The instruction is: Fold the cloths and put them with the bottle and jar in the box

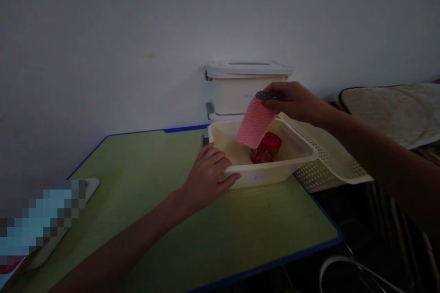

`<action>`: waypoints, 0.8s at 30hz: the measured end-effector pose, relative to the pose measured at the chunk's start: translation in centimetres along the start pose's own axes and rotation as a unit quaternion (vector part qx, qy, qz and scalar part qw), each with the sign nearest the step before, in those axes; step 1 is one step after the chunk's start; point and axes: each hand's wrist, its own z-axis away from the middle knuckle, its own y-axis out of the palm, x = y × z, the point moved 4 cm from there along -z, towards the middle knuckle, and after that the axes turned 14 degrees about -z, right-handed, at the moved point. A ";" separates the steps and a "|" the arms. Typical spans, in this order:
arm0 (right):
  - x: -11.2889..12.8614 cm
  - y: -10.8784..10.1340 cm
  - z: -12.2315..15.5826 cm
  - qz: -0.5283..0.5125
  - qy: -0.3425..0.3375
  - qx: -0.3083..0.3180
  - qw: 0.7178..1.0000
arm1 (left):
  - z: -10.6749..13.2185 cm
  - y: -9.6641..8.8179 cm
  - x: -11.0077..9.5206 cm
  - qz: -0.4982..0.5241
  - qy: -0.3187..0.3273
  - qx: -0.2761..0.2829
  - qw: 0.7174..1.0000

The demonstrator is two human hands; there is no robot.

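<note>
A cream plastic storage bin stands uncovered on the green table. My left hand grips its near left corner, fingers over the rim and thumb along the outside. Above the bin's opening, my right hand pinches the top of a pink, textured, cloth-like piece with a dark dotted upper end; its exact kind is unclear. The pink piece hangs tilted, its lower end partly in front of a red lidded jar, which leans inside the bin.
A similar bin with a white lid stands behind, against the wall. To the right is a cream perforated basket. A blurred-out object lies on a white board at the left. The blue-edged table ends at the right.
</note>
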 end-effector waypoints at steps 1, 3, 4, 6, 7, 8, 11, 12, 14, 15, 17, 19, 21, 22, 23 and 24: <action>-0.6 0.3 -0.1 0.007 0.010 0.013 1.000 | 0.0 0.0 0.0 -0.005 0.002 0.000 1.000; -1.6 0.9 -0.4 0.011 0.023 0.033 0.999 | 0.0 0.0 0.0 -0.014 0.003 -0.001 1.000; -2.0 1.3 -0.5 0.010 0.027 0.043 0.999 | 0.1 0.0 0.0 -0.017 0.004 -0.001 1.000; -2.5 2.2 -0.7 0.002 0.033 0.073 0.997 | 0.1 -0.1 -0.1 -0.019 0.003 -0.001 1.000; -2.7 2.7 -0.8 -0.003 0.038 0.093 0.995 | 0.1 -0.1 -0.1 -0.019 0.002 0.000 1.000; -2.9 3.1 -0.8 -0.010 0.043 0.116 0.992 | 0.1 -0.1 -0.2 -0.017 0.000 0.001 1.000; -3.6 4.6 -0.9 -0.047 0.063 0.189 0.979 | 0.2 -0.1 -0.3 -0.016 0.001 -0.004 1.000; -3.9 5.1 -0.9 -0.062 0.072 0.214 0.972 | 0.2 -0.1 -0.3 -0.017 0.003 -0.006 1.000; -4.7 6.4 -0.8 -0.077 0.097 0.268 0.955 | 0.2 -0.1 -0.3 -0.019 0.007 -0.009 1.000; -5.1 7.0 -0.7 -0.067 0.107 0.293 0.948 | 0.2 -0.1 -0.3 -0.020 0.008 -0.008 1.000; -5.6 8.1 -0.6 -0.016 0.105 0.315 0.943 | 0.2 -0.1 -0.3 -0.021 0.009 -0.008 1.000; -5.6 9.0 -0.6 0.049 0.072 0.308 0.947 | 0.2 -0.1 -0.3 -0.020 0.009 -0.008 1.000; -5.4 9.9 -0.3 0.103 0.033 0.307 0.946 | 0.2 -0.1 -0.3 -0.019 0.006 -0.007 1.000; -5.4 10.2 -0.2 0.128 0.019 0.302 0.945 | 0.1 0.0 -0.3 -0.019 0.005 -0.006 1.000; -5.6 10.5 0.1 0.150 0.011 0.293 0.944 | 0.2 0.0 -0.3 -0.018 0.004 -0.005 1.000; -5.8 10.7 0.3 0.171 0.005 0.271 0.947 | 0.2 0.0 -0.3 -0.017 0.003 -0.004 1.000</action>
